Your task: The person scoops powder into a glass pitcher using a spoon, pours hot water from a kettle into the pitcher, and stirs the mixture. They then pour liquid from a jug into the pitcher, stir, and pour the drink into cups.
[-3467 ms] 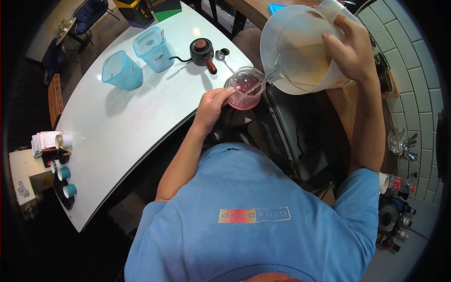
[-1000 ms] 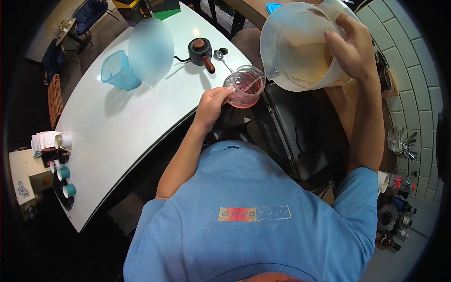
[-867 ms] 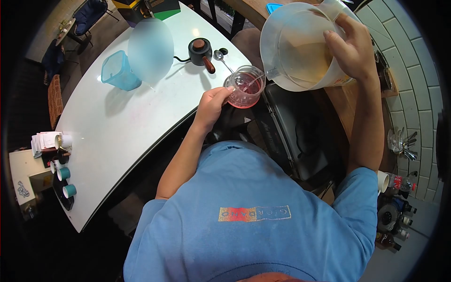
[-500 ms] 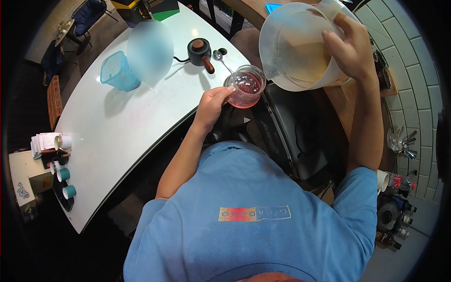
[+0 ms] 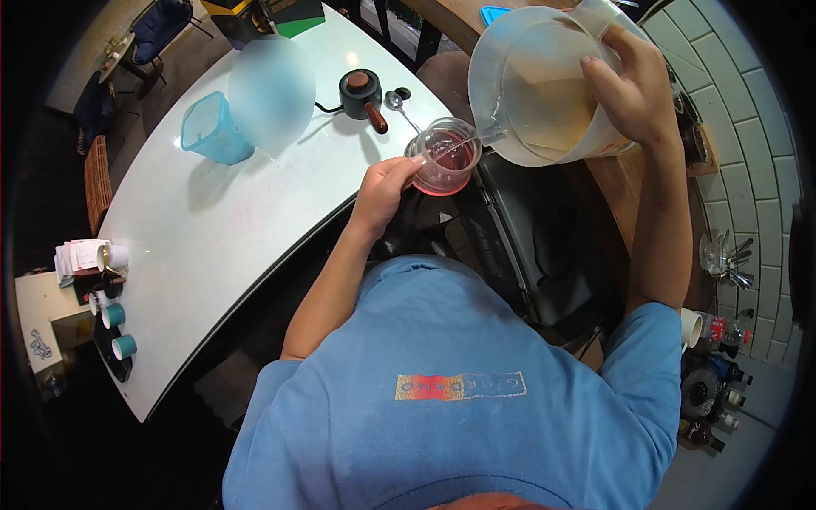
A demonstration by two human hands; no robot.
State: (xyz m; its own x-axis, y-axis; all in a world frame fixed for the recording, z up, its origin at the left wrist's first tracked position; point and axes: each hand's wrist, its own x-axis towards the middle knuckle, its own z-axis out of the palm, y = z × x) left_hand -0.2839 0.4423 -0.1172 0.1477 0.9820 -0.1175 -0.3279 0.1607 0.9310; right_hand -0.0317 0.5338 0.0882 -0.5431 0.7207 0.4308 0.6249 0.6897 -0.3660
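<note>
My left hand [image 5: 382,194] pinches the rim or handle side of a small clear glass vessel [image 5: 444,177] with pink-red liquid in it, at the counter's edge. My right hand [image 5: 631,83] grips a large translucent plastic pitcher [image 5: 544,102], tilted to the left and partly full of pale yellowish liquid. A thin stream runs from the pitcher's spout into the glass vessel. Beside the vessel a metal spoon [image 5: 396,103] lies on the white counter [image 5: 221,246]. A small black kettle [image 5: 356,93] with a reddish-brown handle stands just beyond the spoon.
A light-blue plastic container [image 5: 218,129] stands on the counter, next to a blurred pale-blue oval area. Dark boxes [image 5: 255,19] sit at the far end, and teal cups [image 5: 124,346] at the left end. Bottles [image 5: 722,408] stand at the lower right, near a tiled wall [image 5: 748,127].
Compared with the earliest frame, the pitcher is slightly higher, and a blurred oval covers the second blue container. The stream, not visible half a second ago, shows again.
</note>
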